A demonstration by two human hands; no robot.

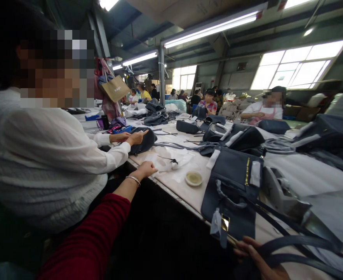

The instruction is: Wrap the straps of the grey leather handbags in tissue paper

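My left hand (147,169), below a red sleeve and a bracelet, is closed at the table's front edge; whatever its fingers may pinch is too small to make out. Beside it lies clear plastic wrap (178,157) with a small black-tipped piece. At the lower right, my right hand (257,256) is closed around a thin, tan, stick-like tool (232,240) by the hanging edge of a dark blue leather bag (232,171). The bag lies flat, with a gold zip, a wrapped handle and a gold clasp. Dark straps (299,243) loop across my right hand.
A round shallow dish (193,178) sits left of the bag. A grey tape dispenser (282,190) stands to its right. At my left, a co-worker in white (49,155) handles another dark bag (145,140). More bags (232,136) crowd the table; people sit across it.
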